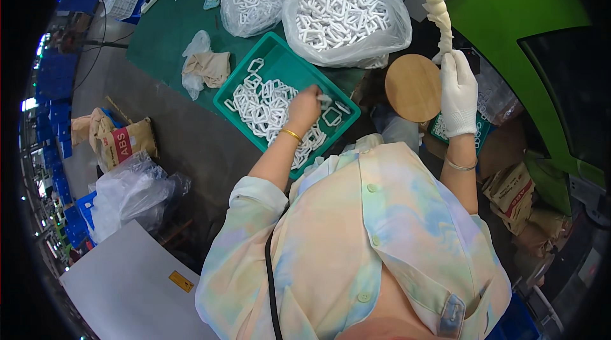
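Teal tray (289, 65): white links (259, 108) heaped, walls presumably keeping them together. My left hand (305, 108) inside, fingers bent by a pale piece (324, 99); can't tell if pinching. Lumpy cream stick (439, 14), pinched low by my gloved right hand (458, 93), likely leaving its top free.

Everything here is pointing to a factory workshop: clear bags (356, 56) are holding matching white links (344, 9) in bulk near the green table's (167, 29) far edge, a large green machine (503, 12) is standing off its right edge, and brown paper sacks (139, 139) and blue bins (54, 79) are sitting off its left.
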`<state>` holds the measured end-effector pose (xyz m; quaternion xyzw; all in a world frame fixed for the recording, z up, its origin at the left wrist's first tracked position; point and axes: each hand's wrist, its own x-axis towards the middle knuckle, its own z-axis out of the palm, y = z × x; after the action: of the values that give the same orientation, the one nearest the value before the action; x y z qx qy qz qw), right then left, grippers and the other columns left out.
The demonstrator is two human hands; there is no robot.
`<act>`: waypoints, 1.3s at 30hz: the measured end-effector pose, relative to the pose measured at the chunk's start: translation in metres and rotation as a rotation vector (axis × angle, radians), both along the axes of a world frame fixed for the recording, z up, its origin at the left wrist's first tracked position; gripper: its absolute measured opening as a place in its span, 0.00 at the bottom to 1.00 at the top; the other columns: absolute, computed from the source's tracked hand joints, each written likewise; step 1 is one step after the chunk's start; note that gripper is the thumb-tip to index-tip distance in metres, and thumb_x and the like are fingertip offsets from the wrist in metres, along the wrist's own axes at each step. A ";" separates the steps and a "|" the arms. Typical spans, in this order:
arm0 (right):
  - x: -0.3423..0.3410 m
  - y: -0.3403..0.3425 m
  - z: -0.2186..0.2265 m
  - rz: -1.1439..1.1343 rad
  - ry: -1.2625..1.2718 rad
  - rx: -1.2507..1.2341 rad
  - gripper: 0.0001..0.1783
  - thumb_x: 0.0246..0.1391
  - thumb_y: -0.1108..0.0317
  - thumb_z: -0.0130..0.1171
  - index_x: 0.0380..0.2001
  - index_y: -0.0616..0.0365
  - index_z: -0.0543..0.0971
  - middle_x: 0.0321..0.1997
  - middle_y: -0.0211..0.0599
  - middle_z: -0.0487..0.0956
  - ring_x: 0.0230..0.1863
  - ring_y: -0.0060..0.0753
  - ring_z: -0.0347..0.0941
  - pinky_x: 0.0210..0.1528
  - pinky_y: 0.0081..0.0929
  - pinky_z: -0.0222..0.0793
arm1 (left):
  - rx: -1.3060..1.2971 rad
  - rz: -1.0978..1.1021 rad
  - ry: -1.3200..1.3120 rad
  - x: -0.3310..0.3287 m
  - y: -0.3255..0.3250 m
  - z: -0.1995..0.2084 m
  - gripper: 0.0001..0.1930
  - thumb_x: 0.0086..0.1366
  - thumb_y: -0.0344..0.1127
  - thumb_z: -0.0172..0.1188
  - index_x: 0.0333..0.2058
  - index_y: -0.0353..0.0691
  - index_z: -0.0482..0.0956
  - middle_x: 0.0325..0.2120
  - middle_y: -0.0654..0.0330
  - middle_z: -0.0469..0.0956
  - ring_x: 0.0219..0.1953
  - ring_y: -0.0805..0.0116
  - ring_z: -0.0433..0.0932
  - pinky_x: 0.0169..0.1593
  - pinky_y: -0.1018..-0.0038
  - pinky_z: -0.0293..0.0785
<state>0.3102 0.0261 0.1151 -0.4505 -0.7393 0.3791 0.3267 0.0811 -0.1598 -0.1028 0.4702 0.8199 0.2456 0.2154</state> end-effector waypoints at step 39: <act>0.003 -0.003 -0.004 0.013 -0.063 0.000 0.13 0.68 0.63 0.49 0.39 0.63 0.76 0.33 0.45 0.78 0.35 0.34 0.75 0.42 0.31 0.70 | 0.174 0.042 -0.036 -0.045 0.008 -0.009 0.10 0.53 0.29 0.64 0.35 0.35 0.78 0.35 0.48 0.80 0.40 0.44 0.79 0.43 0.56 0.76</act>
<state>0.3135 0.0233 0.1114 -0.4573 -0.7521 0.3671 0.3007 0.0366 -0.1514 -0.1114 0.4654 0.8011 0.3288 0.1830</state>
